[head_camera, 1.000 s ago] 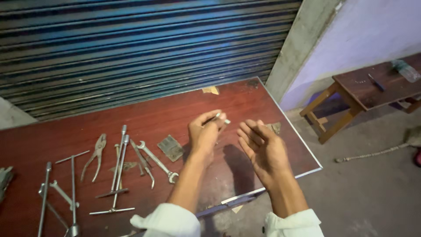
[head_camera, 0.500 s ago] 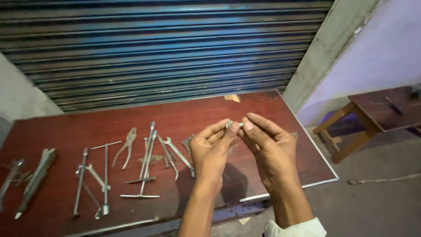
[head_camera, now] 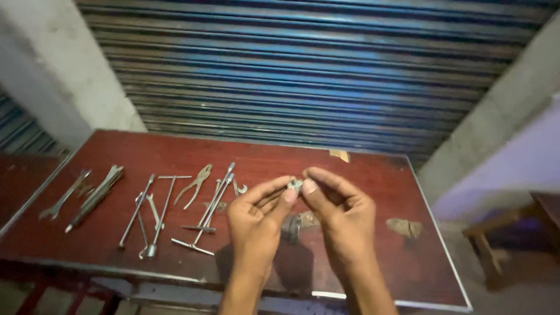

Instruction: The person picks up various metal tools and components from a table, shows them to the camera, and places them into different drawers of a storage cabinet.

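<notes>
Above the red table (head_camera: 175,157), the left hand (head_camera: 254,219) and the right hand (head_camera: 341,213) pinch together one small metal piece (head_camera: 295,185) between their fingertips. Pliers (head_camera: 197,184) and long wrenches (head_camera: 154,216) lie on the table to the left.

table (head_camera: 373,175): dark red | shutter (head_camera: 303,76): blue, ribbed | pliers (head_camera: 197,182): grey metal

Workshop — tool-strewn table (head_camera: 361,175), roller shutter (head_camera: 303,70)

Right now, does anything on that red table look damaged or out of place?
Mostly no. The pliers and long wrenches lie in a loose row on the red table. Odd bits: a torn scrap at the far edge and a worn patch right of the hands, which pinch a small metal part.
</notes>
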